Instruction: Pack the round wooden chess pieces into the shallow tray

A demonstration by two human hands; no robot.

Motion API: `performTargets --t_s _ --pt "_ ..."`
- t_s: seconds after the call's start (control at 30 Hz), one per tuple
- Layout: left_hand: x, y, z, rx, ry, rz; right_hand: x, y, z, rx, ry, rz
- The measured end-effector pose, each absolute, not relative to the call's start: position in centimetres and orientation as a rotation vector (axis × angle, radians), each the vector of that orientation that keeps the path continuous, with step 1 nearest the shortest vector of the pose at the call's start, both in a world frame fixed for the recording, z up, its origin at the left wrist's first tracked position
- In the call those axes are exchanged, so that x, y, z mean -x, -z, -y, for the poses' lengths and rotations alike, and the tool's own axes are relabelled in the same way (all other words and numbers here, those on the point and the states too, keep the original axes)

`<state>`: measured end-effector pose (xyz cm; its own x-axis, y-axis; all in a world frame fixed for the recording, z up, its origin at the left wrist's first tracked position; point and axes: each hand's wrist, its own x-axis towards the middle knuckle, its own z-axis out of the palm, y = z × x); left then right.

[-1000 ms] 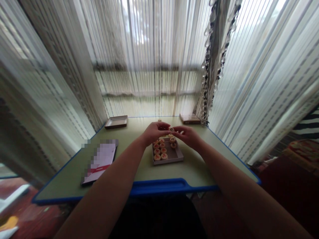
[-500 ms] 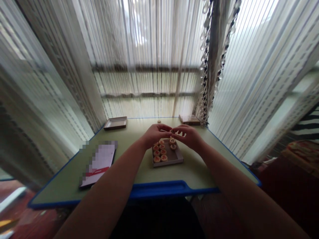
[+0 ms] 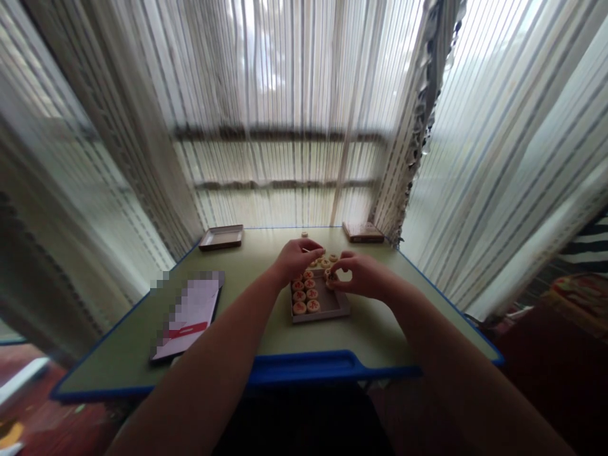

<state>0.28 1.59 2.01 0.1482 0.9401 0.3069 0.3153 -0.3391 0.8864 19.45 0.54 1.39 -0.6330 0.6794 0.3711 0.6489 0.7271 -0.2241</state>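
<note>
Round wooden Chinese chess pieces with red characters sit in two columns along the left side of a shallow box tray. At the tray's right side, my right hand pinches a dark-marked Chinese chess piece between thumb and fingers. My left hand is over the tray's far left corner, its fingertips closed on a pale Chinese chess piece, partly hidden. Several loose pieces lie on the table just beyond the tray, between my hands.
A single piece lies near the far edge of the green, blue-rimmed table. An open box lid is at the far left and a closed box at the far right. A tablet-like device lies left of my left forearm.
My hands were together over the tray's far edge at one piece. They have parted: my right hand has come down and nearer at the tray's right side; my left shifted slightly left.
</note>
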Motion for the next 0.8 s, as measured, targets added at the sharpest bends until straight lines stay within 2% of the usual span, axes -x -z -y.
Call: performTargets --t_s 0.27,0.53,0.67,0.8 --pt "-0.2 -1.9 -1.8 -1.772 -1.218 -1.244 -19.4 -1.4 -0.5 1.065 -0.065 2.511" --pt "1.2 -1.6 -3.4 -1.492 -1.473 -1.364 -19.2 -1.5 -0.5 1.068 -0.108 2.522" --pt "3.2 -0.8 -4.7 -1.51 -1.581 -1.611 -19.1 -1.5 -0.5 1.053 -0.196 2.547" --pt "4.7 0.3 -5.8 -1.667 -1.42 -1.947 -19.2 -1.6 -0.5 1.04 -0.204 2.535"
